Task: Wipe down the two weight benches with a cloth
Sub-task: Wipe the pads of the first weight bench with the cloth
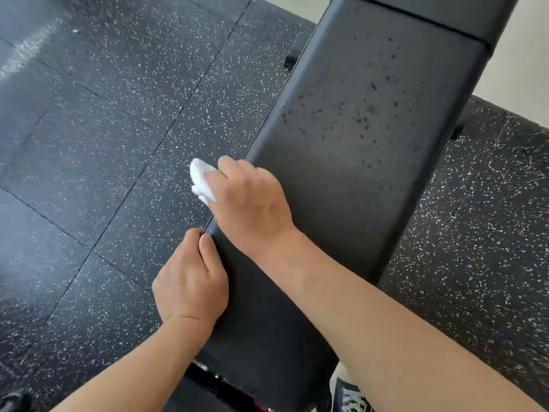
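A black padded weight bench (356, 179) runs from the bottom centre up to the top right. Dark droplets or specks dot its far half. My right hand (249, 203) reaches across the pad to its left edge and grips a small white cloth (202, 179), which sticks out past the edge over the floor. My left hand (190, 281) holds the bench's left edge nearer to me, thumb on top of the pad and fingers curled over the side. Only one bench is in view.
Black rubber floor tiles with white flecks (104, 144) lie on both sides of the bench. A seam (416, 19) splits the pad at the top. Part of the bench frame with red (214, 382) and a shoe (350, 396) show at the bottom.
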The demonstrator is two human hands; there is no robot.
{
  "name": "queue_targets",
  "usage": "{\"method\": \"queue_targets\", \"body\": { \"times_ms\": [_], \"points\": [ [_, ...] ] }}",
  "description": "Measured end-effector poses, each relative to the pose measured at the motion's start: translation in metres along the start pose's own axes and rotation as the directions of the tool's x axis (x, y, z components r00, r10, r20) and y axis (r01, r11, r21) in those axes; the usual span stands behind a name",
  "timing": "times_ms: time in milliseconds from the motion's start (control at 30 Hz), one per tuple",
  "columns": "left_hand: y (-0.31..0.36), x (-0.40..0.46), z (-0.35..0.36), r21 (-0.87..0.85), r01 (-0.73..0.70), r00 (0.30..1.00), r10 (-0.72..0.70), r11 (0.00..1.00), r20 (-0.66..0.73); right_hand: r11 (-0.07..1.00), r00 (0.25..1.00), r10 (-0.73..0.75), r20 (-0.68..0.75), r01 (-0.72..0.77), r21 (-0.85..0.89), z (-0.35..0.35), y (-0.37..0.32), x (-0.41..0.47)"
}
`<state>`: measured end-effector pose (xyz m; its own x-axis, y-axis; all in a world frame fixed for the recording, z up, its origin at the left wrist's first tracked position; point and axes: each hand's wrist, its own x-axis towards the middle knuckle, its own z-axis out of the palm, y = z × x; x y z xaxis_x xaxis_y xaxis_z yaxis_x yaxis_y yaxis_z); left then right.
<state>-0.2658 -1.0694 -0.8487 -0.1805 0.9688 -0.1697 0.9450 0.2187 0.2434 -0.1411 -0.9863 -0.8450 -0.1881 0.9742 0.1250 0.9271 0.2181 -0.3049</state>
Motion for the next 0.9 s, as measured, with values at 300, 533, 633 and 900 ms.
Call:
{"method": "queue_targets", "body": {
  "times_ms": [300, 533, 633, 900],
  "points": [
    [0.002, 0.001, -0.001, -0.004, -0.006, 1.0, 0.006, 1.0, -0.014, 0.988, 0.961, 0.103, -0.256, -0.128, -0.082, -0.054, 0.141, -0.091],
    [0.002, 0.0, -0.002, -0.011, 0.007, 1.0, -0.007, 1.0, -0.012, 0.972, 0.924, 0.236, -0.3, -0.221, 0.083, -0.051, 0.101, -0.106],
    [0.002, 0.0, -0.001, 0.009, 0.007, 1.0, -0.007, 1.0, -0.003, 0.984, 0.981, -0.082, -0.178, 0.108, 0.143, -0.023, 0.025, -0.15],
    [0.004, -0.002, -0.001, 0.012, 0.005, 1.0, -0.005, 1.0, -0.007, 0.996, 0.966, -0.045, -0.255, 0.064, 0.066, -0.044, 0.093, -0.125]
  ]
}}
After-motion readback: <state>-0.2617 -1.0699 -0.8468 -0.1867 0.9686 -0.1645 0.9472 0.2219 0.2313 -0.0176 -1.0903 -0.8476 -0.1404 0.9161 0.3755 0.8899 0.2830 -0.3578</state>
